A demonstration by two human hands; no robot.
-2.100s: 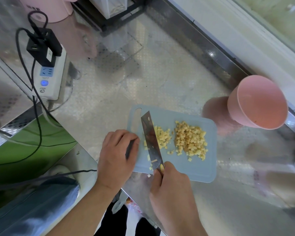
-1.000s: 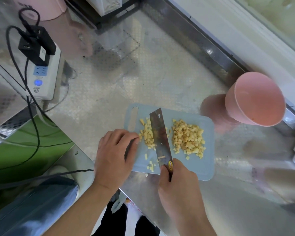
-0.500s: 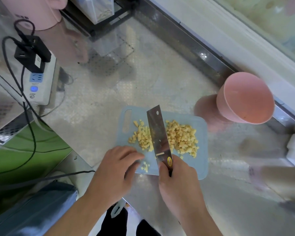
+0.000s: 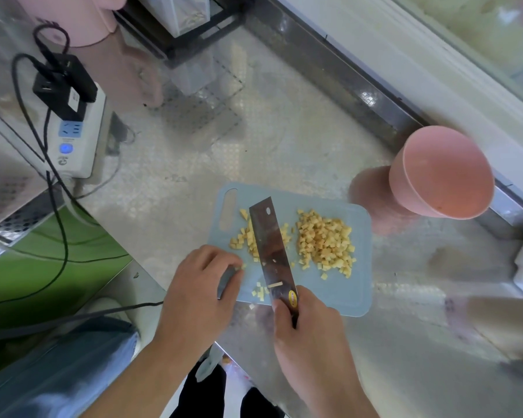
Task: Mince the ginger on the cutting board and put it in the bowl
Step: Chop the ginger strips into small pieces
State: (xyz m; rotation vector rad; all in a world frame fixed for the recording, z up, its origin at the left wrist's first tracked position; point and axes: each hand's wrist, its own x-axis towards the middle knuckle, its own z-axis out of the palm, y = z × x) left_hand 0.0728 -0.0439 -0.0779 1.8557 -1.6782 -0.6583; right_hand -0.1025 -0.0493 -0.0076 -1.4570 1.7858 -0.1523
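cutting board [image 4: 354, 294] on counter [image 4: 284, 146] before me. ginger [image 4: 323, 242] on board, bigger heap right of knife [image 4: 272, 251], smaller heap left. bowl [image 4: 441, 173] behind board, to right. power strip [image 4: 76, 137] far left. my left hand [image 4: 200, 297] at board's left edge, my right hand [image 4: 311, 336] at near edge.

The steel counter [image 4: 284, 140] carries a cutting board [image 4: 338, 292], bowl [image 4: 441, 173] and, seemingly, a power strip [image 4: 77, 137].

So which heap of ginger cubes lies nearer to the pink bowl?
The bigger heap, right of the knife; the smaller heap lies by the board's handle hole.
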